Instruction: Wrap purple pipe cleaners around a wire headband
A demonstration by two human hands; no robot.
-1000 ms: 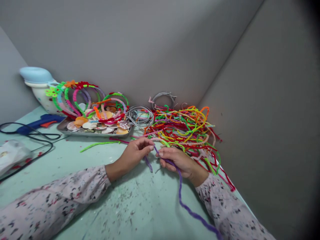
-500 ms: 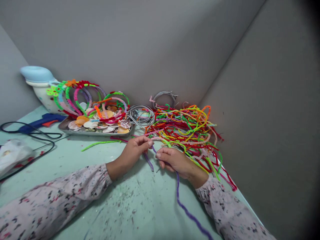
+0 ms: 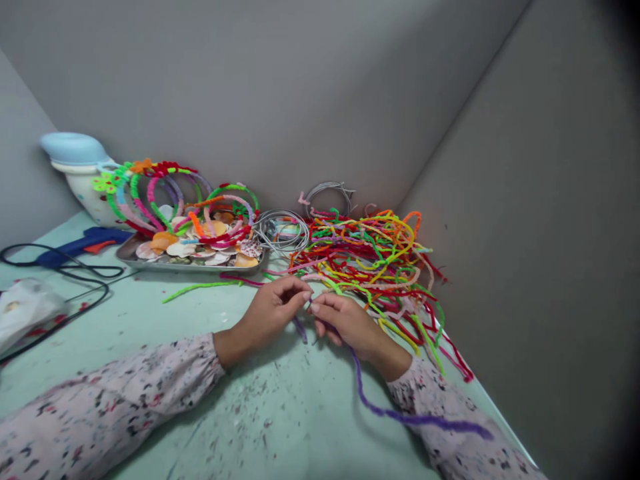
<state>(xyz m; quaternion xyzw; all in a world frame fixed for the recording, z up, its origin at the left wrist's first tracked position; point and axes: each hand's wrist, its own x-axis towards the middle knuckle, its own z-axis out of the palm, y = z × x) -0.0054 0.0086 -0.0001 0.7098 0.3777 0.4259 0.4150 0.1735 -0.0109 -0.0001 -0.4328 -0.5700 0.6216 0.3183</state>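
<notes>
A long purple pipe cleaner [image 3: 373, 407] runs through both hands above the table. My left hand [image 3: 277, 310] pinches it between thumb and forefinger, and a short purple length [image 3: 300, 329] hangs below those fingers. Close beside it, my right hand [image 3: 347, 323] grips the same strand, the fingertips of the two hands nearly touching. From under the right hand the long end drops, then bends to the right across the floral sleeve [image 3: 450, 407]. What lies inside the curled fingers is hidden.
Behind the hands lies a tangled heap of coloured pipe cleaners [image 3: 370, 253]. A metal tray [image 3: 195, 268] of shells and wrapped rings stands left of coiled wire [image 3: 285, 230]. Further left are a blue glue gun [image 3: 85, 243], black cable [image 3: 107, 290], plastic bag [image 3: 30, 310] and blue-lidded container [image 3: 80, 160].
My hands have come closer together, shortening the purple span between them. The long loose end has swung up to the right, over the right sleeve.
</notes>
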